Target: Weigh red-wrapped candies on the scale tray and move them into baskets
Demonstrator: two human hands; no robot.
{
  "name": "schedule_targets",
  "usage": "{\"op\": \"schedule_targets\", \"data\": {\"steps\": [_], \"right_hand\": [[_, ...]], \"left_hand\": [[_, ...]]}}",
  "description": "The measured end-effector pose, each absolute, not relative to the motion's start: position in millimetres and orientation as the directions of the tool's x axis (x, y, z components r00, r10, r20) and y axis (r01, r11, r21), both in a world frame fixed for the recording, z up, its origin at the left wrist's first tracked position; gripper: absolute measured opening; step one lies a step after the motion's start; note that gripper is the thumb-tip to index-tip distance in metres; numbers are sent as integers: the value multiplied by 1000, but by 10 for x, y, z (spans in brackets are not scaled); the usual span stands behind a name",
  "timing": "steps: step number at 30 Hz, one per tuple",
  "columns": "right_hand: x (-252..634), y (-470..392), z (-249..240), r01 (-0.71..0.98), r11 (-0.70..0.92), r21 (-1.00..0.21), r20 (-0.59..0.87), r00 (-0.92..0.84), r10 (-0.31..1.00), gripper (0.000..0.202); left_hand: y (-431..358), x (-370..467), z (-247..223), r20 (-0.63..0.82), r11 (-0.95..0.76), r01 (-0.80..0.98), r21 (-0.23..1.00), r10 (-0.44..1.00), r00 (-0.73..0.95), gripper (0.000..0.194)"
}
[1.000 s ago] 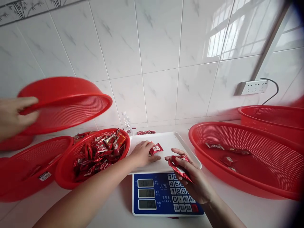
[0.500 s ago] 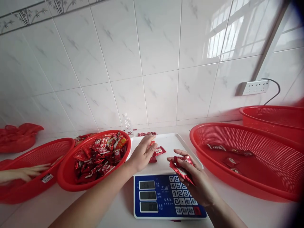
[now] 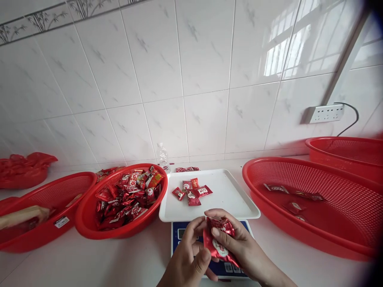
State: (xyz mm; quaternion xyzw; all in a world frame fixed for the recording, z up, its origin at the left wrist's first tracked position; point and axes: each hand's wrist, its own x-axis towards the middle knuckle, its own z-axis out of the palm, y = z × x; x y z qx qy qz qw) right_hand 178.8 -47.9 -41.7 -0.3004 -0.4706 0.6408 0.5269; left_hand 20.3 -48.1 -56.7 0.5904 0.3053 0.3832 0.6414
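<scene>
My right hand (image 3: 239, 243) is closed on red foil snack packets (image 3: 220, 247), thumb across the front. From the other side, my left hand (image 3: 193, 255) curls its fingers and thumb onto the left edge of the same packets. Both hands are above the blue keypad panel (image 3: 176, 239) of a digital scale and cover most of it. Just beyond them, several small red packets (image 3: 194, 197) lie grouped on the left half of the scale's white tray (image 3: 230, 199).
To the left stands a red basket (image 3: 82, 223) heaped with red packets. Another person's hand (image 3: 32, 215) reaches into a further red basket (image 3: 74, 181). A large red basket (image 3: 269, 163) with several packets is at right. A clear bottle (image 3: 163, 157) stands near the tiled wall.
My left hand has drawn back from above the tray to the packets in my right hand, uncovering the tray's packets. My right hand has moved slightly down. The other person's hand has shifted left.
</scene>
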Motion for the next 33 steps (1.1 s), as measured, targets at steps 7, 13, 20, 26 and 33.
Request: {"op": "schedule_targets", "data": {"steps": [7,13,20,26,33], "right_hand": [[1743,-460,-558,115,641,-759,616,-191,764,11],[1762,-497,-543,228,795,-562,729,-319,606,26],[1822,-504,-580,362,813,-456,689,-435,580,45],[1751,-491,-672,353,863,-361,787,-381,486,71],[1755,-513,-719,320,869,-376,760,-430,487,86]], "left_hand": [[-598,284,-584,-53,171,-229,958,894,446,81],[-604,276,-510,-69,214,-340,916,917,393,61],[-668,264,-515,18,117,-330,937,925,380,65],[-637,259,-608,207,-148,-189,971,916,343,58],[-663,201,-605,274,-302,48,952,913,303,46]]}}
